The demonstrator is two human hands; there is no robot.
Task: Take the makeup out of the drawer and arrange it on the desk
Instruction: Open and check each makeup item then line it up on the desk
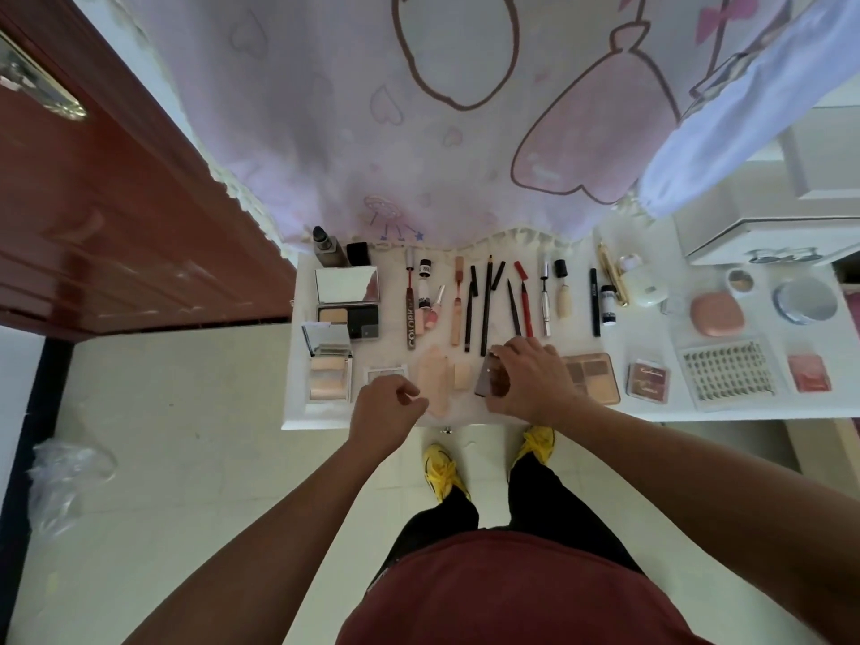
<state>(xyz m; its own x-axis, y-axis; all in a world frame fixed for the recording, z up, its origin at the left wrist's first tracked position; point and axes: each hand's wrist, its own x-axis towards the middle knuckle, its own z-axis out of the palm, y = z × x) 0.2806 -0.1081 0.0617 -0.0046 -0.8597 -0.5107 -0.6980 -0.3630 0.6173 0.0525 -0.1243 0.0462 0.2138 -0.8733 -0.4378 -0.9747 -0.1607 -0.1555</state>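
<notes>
At the near edge of the counter the left hand hangs loosely curled and empty. The right hand grips a small brown palette. Set down carelessly, it could nudge the pencils just beyond and roll the far row askew.

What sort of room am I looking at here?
Probably a bedroom or dorm room: a white desk holds rows of makeup, the right hand grips a dark palette, a pink cartoon-print curtain hangs behind, and a red-brown door stands alongside.
</notes>
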